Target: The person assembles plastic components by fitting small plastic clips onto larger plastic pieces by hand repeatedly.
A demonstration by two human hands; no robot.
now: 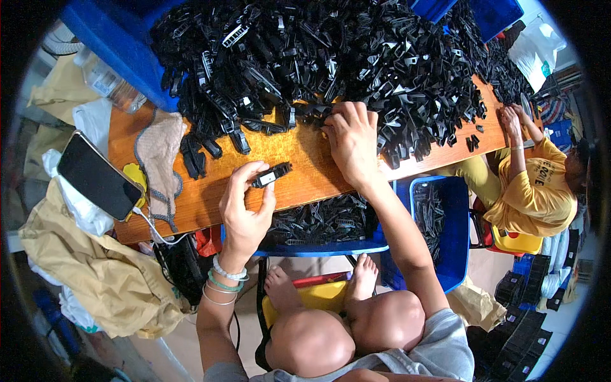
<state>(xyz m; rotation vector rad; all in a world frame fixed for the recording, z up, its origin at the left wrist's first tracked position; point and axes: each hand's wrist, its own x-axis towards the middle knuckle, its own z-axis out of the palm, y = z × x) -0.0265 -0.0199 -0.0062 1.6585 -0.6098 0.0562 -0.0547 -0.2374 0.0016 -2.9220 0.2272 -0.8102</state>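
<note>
One small black clip [280,171] is pinched between the thumb and fingers of the left hand [244,209], over the wooden table [202,198]. Right of that grip, the right hand [352,137] curls its fingers at the near edge of a heap of black parts [305,63]; whether they hold one, I cannot tell. Left of the grip lie a cloth [156,149] and a phone [100,177].
</note>
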